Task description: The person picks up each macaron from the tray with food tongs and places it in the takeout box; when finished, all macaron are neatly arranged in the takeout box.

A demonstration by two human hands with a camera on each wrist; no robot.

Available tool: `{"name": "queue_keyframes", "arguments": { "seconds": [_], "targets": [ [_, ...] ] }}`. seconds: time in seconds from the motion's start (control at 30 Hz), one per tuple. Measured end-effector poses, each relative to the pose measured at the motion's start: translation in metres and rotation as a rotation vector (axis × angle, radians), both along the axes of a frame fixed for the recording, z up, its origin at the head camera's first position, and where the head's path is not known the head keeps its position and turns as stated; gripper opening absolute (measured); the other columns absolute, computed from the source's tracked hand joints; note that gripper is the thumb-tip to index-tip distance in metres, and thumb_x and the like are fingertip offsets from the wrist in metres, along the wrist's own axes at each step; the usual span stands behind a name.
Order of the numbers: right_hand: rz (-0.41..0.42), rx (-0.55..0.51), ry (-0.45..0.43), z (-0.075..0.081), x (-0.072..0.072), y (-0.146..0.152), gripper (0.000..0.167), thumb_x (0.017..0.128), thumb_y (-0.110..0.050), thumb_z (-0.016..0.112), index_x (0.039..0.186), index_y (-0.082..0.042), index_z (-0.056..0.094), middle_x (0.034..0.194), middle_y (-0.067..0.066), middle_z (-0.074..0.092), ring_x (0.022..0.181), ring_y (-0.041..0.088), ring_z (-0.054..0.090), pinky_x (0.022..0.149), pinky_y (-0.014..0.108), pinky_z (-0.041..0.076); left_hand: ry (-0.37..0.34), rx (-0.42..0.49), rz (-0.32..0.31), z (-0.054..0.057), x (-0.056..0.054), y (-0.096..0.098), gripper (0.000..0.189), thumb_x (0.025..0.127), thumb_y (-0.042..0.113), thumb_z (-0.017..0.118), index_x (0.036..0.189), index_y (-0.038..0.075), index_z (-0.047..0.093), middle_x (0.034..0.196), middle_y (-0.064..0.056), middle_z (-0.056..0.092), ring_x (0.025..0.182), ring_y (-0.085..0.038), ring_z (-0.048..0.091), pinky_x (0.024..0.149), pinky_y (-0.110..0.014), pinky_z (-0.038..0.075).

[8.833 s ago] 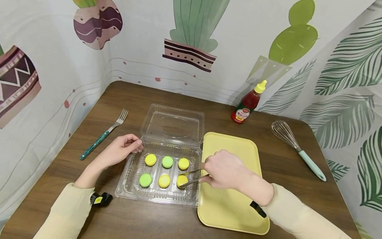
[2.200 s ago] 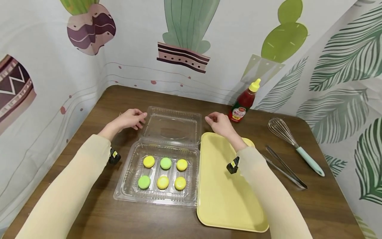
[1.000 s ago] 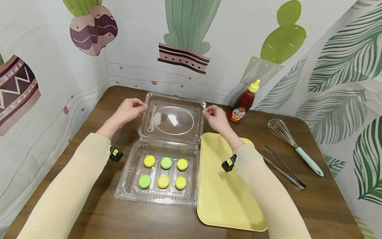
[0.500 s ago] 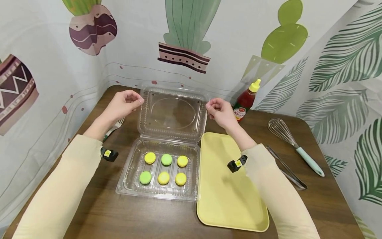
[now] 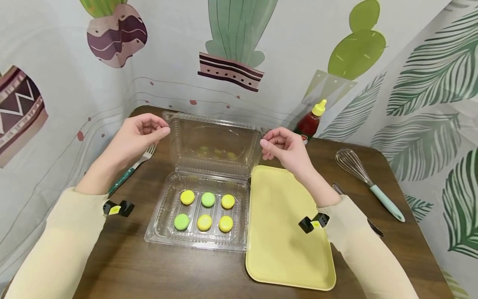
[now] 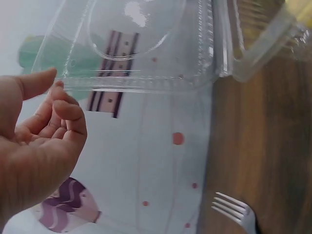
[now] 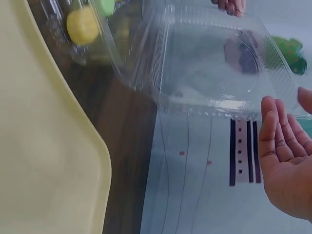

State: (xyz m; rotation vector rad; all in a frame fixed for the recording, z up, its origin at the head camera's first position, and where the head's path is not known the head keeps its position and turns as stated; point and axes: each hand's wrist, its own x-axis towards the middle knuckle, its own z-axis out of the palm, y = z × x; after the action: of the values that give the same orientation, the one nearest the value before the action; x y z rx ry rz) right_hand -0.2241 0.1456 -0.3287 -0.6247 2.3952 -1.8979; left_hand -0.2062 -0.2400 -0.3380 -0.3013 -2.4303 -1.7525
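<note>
A clear plastic clamshell container lies open on the table, with several yellow macarons and green macarons in two rows in its base. Its hinged lid stands raised, tilted back from the base. My left hand pinches the lid's left corner between thumb and fingers; the left wrist view shows thumb and forefinger at that corner. At the opposite corner my right hand pinches the lid. In the right wrist view, the right hand's fingers lie along the lid's edge.
A yellow tray sits right beside the container. Tongs, partly hidden by the right sleeve, and a whisk lie farther right. Behind the right hand stands a sauce bottle. A fork lies left, partly behind the left forearm.
The right hand has laid the tongs down right of the tray. Both hands have taken the lid's far corners and swung it up from the table to a steep tilt.
</note>
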Motion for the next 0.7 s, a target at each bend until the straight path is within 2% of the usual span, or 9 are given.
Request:
{"name": "queue_keyframes", "arguments": {
  "seconds": [0.1,0.23,0.43,0.6,0.7],
  "targets": [
    [0.03,-0.054,0.026,0.001,0.013,0.0,0.009,0.095,-0.005,0.068,0.096,0.002,0.062,0.073,0.006,0.068,0.061,0.019,0.067,0.061,0.03,0.057,0.011,-0.03,-0.013,0.006,0.016,-0.002,0.015,0.095,0.017,0.071,0.106,0.008,0.067,0.082,0.0,0.064,0.066,-0.014,0.055,0.057,-0.023,0.045],
    [0.069,-0.113,0.066,-0.002,0.03,0.001,0.017,0.098,-0.006,0.063,0.095,0.011,0.06,0.071,0.008,0.068,0.06,0.019,0.067,0.06,0.029,0.056,0.001,-0.031,-0.025,0.009,0.036,-0.002,0.015,0.096,0.019,0.068,0.106,0.008,0.064,0.083,-0.001,0.063,0.067,-0.016,0.056,0.059,-0.024,0.047],
    [0.113,-0.145,0.098,-0.008,0.053,0.002,0.022,0.101,-0.008,0.059,0.088,0.01,0.061,0.07,0.013,0.068,0.06,0.021,0.068,0.058,0.029,0.057,0.067,-0.069,-0.04,0.006,0.061,-0.002,0.01,0.1,0.013,0.062,0.102,0.003,0.063,0.078,-0.003,0.061,0.064,-0.014,0.058,0.058,-0.021,0.05],
    [0.169,-0.147,0.127,-0.014,0.067,0.002,0.016,0.099,-0.002,0.06,0.086,0.008,0.062,0.07,0.014,0.066,0.06,0.02,0.068,0.058,0.029,0.057,0.092,-0.085,-0.039,0.002,0.081,-0.004,0.007,0.101,0.007,0.058,0.097,0.004,0.064,0.08,-0.002,0.063,0.066,-0.013,0.06,0.06,-0.02,0.051],
    [0.218,-0.154,0.139,-0.018,0.076,0.002,0.012,0.097,0.0,0.062,0.087,0.007,0.062,0.07,0.016,0.065,0.061,0.02,0.067,0.058,0.03,0.057,0.108,-0.089,-0.059,-0.002,0.091,-0.006,0.007,0.1,0.001,0.058,0.096,0.003,0.063,0.082,-0.001,0.064,0.067,-0.014,0.06,0.061,-0.02,0.052]
  ]
}}
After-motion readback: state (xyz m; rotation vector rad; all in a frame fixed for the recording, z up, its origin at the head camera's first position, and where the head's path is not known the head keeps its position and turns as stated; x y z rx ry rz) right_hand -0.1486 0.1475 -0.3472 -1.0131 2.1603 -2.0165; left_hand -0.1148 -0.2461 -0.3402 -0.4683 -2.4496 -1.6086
